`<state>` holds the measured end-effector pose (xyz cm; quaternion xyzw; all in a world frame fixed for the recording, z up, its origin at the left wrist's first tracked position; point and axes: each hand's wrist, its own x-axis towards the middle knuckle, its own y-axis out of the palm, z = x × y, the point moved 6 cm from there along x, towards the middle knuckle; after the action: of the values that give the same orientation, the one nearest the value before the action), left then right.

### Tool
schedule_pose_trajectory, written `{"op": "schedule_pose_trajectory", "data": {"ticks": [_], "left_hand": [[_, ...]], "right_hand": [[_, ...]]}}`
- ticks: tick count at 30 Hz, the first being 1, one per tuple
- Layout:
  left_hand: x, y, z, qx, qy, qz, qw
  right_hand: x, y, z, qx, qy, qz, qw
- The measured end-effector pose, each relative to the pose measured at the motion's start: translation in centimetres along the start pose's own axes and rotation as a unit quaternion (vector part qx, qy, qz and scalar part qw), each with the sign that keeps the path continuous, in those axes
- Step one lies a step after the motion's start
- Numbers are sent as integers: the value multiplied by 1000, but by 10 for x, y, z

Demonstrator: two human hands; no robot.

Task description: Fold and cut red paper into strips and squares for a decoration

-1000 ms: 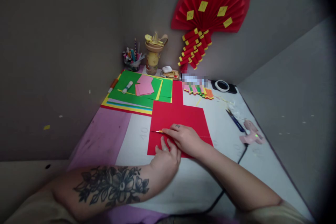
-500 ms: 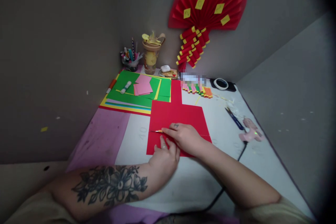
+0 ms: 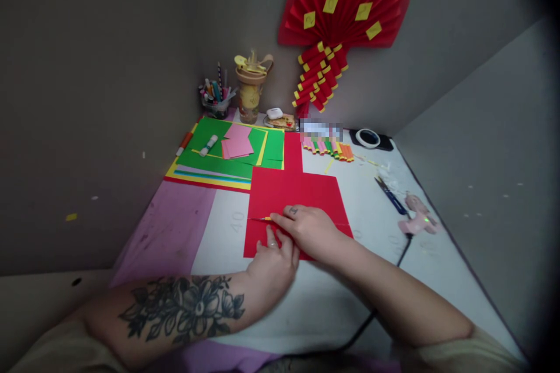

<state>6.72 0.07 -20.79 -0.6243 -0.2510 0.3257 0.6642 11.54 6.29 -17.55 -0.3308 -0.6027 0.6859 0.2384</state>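
A red paper sheet [image 3: 284, 186] lies on the table, with a faint light line running across it. My right hand [image 3: 315, 230] is closed round a slim pointed tool [image 3: 265, 219] with a thin dark tip and an orange-yellow collar. The tip points left and lies along the line near the sheet's left side; the rest of the tool is hidden under my hand. Just below, my left hand [image 3: 275, 259] rests on the sheet with bent, slightly spread fingers, close against my right hand. A ring is on one of its fingers.
Green sheets [image 3: 205, 157] with pink paper pieces [image 3: 238, 148] and a glue stick [image 3: 209, 145] lie back left. Behind stand a pen holder [image 3: 215, 106] and a tumbler [image 3: 249, 90]. Right are small paper rolls [image 3: 324, 147], scissors [image 3: 391, 195], a pink glue gun [image 3: 417, 215] and tape [image 3: 367, 139].
The view has shifted very slightly. The tool's tip stands a little farther right of the sheet's left edge, with more of the light line showing beside it. Both hands keep nearly the same pose.
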Motion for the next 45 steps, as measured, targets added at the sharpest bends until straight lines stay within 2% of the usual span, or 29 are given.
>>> {"op": "schedule_pose_trajectory", "data": {"ticks": [10, 19, 28, 35, 38, 40, 41, 42, 43, 45], "left_hand": [[-1, 3, -1, 37, -1, -21, 999], [-2, 4, -3, 53, 6, -34, 998], [-2, 6, -2, 51, 8, -33, 998], [-3, 6, -4, 57, 9, -53, 997], [-3, 6, -3, 56, 6, -55, 997], [-2, 6, -3, 54, 6, -49, 997], [-2, 6, -3, 54, 8, -44, 998], [-2, 6, -3, 53, 10, -38, 998], [-2, 6, -3, 53, 12, -32, 998], [-3, 6, -2, 51, 13, -21, 998]], "right_hand": [[-2, -3, 1, -9, 4, 22, 1000], [-8, 1, -6, -38, -1, -5, 999], [-9, 5, -18, 61, 47, -57, 995], [2, 9, -13, 74, 35, -46, 996], [2, 10, -13, 121, 29, -61, 990], [2, 9, -16, 218, 35, -96, 971], [1, 9, -20, 293, 47, -121, 947], [1, 9, -25, 384, 63, -143, 910], [1, 11, -32, 482, 81, -161, 857], [1, 18, -45, 669, 108, -170, 715]]}}
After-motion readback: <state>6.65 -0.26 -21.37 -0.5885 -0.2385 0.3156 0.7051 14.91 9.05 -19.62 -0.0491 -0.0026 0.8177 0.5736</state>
